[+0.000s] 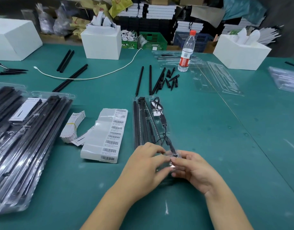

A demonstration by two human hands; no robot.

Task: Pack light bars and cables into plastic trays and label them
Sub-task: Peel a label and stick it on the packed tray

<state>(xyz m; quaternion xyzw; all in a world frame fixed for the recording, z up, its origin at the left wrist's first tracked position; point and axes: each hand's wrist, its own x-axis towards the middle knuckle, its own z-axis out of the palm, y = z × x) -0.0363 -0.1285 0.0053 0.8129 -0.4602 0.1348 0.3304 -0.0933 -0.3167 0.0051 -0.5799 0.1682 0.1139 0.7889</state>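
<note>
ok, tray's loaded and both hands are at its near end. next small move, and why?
Probably press the near end of the clear tray shut. Both the left hand and right hand pinch that end, with light bars and cable already seated. Then a sticker from the barcode label sheet beside it.

Work surface: a green table [242,146] with a seam running diagonally on the right. Behind it: stacked white-edged boxes [161,11], a green plastic crate [153,40], a blue crate [204,39], brown cardboard and bags. Lighting: even, dim toward the rear.
</note>
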